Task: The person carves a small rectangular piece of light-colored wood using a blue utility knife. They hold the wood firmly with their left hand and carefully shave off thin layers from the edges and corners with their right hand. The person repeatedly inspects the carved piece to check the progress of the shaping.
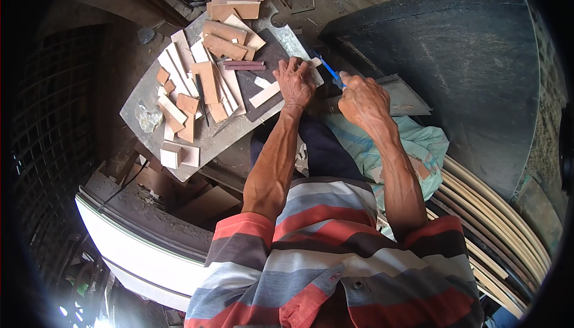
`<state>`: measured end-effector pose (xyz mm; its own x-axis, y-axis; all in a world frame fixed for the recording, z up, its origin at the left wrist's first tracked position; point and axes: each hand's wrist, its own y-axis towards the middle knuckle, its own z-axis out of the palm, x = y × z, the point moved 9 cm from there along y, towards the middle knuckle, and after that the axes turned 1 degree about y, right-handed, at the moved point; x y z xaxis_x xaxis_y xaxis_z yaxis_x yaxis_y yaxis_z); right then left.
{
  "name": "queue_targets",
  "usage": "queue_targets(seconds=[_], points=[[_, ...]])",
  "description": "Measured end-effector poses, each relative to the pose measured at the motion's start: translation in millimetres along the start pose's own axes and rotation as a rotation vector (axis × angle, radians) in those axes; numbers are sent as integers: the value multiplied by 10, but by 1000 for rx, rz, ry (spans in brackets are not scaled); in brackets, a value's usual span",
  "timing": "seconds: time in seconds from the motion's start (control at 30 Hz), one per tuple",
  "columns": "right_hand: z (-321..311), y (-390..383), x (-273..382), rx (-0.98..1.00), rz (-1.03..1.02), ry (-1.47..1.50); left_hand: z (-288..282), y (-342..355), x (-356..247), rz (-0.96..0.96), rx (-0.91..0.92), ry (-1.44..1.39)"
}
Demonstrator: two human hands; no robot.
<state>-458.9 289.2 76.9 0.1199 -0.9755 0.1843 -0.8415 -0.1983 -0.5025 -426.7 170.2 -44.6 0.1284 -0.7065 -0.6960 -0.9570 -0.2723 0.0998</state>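
My left hand (294, 83) bears down on a pale wooden strip (265, 95) near the right edge of the worktable (134, 110), its fingers bent over it. The strip's far end (315, 62) sticks out past my fingers at the table edge. Just beyond that edge, my right hand (363, 99) is closed around a slim blue tool (326, 66), whose front end reaches close to the strip's tip. Most of the tool's grip is hidden in my fist, so its exact kind is unclear. Beside the left hand lie two dark reddish sticks (244, 65) and a small white scrap (262, 82).
Brown and pale wood offcuts (206, 83) cover the table's left and far parts, with a crumpled clear wrapper (149, 119) near its left corner. A large dark curved panel (448, 71) stands at right. Below it are a greenish sack (418, 139) and long bent strips (496, 208).
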Motion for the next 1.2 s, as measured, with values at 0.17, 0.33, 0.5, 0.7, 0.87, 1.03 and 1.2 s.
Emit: queue_targets(seconds=[0.17, 0.33, 0.5, 0.7, 0.87, 1.03, 1.2], points=[[163, 249, -40, 70, 69, -2, 36, -7, -24, 13, -18, -15], [122, 96, -28, 64, 138, 85, 36, 20, -7, -4, -1, 2], [205, 199, -38, 143, 96, 26, 6, 9, -10, -8, -2, 12], [170, 191, -6, 142, 163, 69, -30, -24, -34, 31, -42, -47], [237, 217, -49, 86, 176, 71, -7, 29, -59, 18, -8, -11], [58, -13, 35, 76, 183, 117, -14, 20, -30, -3, -13, -19], [202, 145, 95, 75, 187, 90, -19, 28, -29, 17, -23, -42]])
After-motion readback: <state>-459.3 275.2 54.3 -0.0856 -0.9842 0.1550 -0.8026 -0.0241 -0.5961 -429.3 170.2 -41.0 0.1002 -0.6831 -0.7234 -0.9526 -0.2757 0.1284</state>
